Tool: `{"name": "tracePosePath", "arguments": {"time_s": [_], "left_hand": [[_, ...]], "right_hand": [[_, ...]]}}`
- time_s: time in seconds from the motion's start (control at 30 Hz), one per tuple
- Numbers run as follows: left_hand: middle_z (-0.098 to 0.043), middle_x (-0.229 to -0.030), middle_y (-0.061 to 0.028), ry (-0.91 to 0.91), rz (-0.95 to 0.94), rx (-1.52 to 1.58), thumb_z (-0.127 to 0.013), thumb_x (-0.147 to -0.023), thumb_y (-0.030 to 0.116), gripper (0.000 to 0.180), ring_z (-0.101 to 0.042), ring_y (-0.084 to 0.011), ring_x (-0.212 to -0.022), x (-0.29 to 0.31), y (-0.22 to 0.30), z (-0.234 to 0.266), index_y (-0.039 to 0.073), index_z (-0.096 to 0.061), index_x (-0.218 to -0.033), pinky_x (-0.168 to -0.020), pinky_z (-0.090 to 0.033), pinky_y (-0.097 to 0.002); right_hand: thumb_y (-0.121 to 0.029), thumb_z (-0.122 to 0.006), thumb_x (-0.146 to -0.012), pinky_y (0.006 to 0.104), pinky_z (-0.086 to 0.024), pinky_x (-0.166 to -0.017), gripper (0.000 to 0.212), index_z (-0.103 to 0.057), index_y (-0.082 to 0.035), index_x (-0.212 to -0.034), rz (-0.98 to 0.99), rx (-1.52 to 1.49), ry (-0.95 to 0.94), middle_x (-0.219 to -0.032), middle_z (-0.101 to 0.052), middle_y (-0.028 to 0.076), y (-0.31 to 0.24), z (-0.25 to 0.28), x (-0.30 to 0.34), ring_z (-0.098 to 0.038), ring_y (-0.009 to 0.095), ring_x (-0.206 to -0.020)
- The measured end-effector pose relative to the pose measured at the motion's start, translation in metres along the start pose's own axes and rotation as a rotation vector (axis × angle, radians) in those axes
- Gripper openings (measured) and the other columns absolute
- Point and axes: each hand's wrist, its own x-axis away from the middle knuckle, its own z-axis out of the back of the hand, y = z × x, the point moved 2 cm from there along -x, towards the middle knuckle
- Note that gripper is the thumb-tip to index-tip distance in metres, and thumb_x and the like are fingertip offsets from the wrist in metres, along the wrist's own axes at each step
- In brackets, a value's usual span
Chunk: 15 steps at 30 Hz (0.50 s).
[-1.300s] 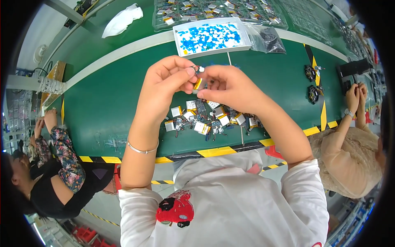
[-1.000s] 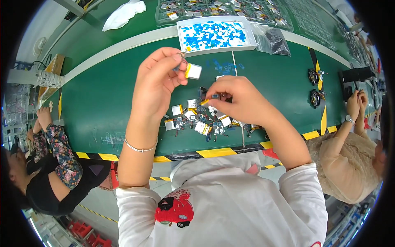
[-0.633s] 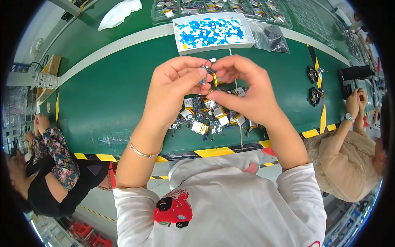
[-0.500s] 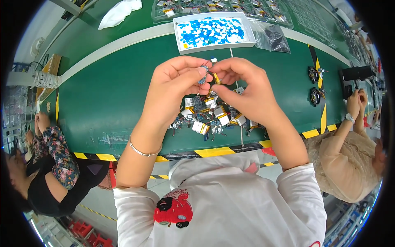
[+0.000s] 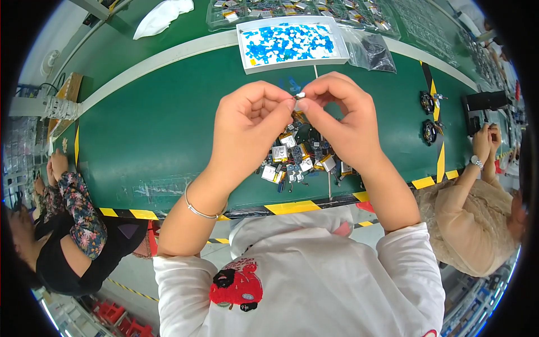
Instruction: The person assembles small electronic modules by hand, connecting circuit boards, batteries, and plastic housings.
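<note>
My left hand (image 5: 252, 121) and my right hand (image 5: 345, 115) meet above the green bench, thumbs and forefingers pinched together at a small part with a white end (image 5: 301, 95). Its kind is too small to tell, and the fingertips cover most of it. Just beyond the fingertips lie small blue pieces (image 5: 293, 84). Below the hands spreads a pile of silver battery packs (image 5: 279, 153) with yellow tape, mixed with small circuit boards (image 5: 292, 169) and thin wires. Both hands partly hide the top of that pile.
Past my hands stands a white box (image 5: 244, 58) of small blue and white pieces, beside a clear bag (image 5: 375, 53) of dark parts. Clear trays (image 5: 264, 12) of battery packs lie farther back. Two round black parts (image 5: 429, 132) sit at right. A person works on each side.
The circuit board seen in my left fingers no longer shows there. My left hand has moved right, and both hands' fingertips now meet at a small white-ended part. Blue pieces show beyond them.
</note>
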Motion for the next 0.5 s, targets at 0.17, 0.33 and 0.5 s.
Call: {"name": "tracePosePath", "arguments": {"time_s": [0.17,0.33,0.5], "left_hand": [[-0.060,-0.070,-0.0014,0.022,-0.258,-0.258,-0.062,-0.081,0.000,0.002,-0.055,-0.0033,-0.060,0.0012,-0.0040,-0.0025,-0.001,-0.062,-0.083,-0.052,-0.043,-0.0172],[-0.062,-0.069,-0.0019,0.010,-0.232,-0.287,-0.063,-0.079,-0.002,0.005,-0.056,-0.0040,-0.059,0.0029,-0.0017,-0.0063,0.000,-0.062,-0.083,-0.052,-0.045,-0.0181],[-0.064,-0.070,-0.0027,0.009,-0.237,-0.295,-0.063,-0.079,-0.002,0.005,-0.058,-0.0047,-0.061,0.0041,-0.0024,-0.0069,0.000,-0.062,-0.084,-0.054,-0.046,-0.0188]], "right_hand": [[0.001,-0.062,-0.081,0.0237,-0.045,-0.071,0.010,-0.062,0.002,-0.091,-0.035,-0.105,0.003,-0.090,-0.059,0.006,0.0012,0.0009,0.0002,-0.056,0.011,-0.080],[0.003,-0.059,-0.082,0.0228,-0.045,-0.071,0.015,-0.063,0.001,-0.096,-0.113,-0.145,-0.021,-0.091,-0.060,0.005,0.0019,-0.0006,0.0000,-0.056,0.010,-0.082],[0.003,-0.059,-0.081,0.0226,-0.045,-0.071,0.016,-0.064,0.000,-0.096,-0.122,-0.175,-0.020,-0.091,-0.061,0.004,-0.0004,-0.0005,-0.0003,-0.057,0.010,-0.082]]}}
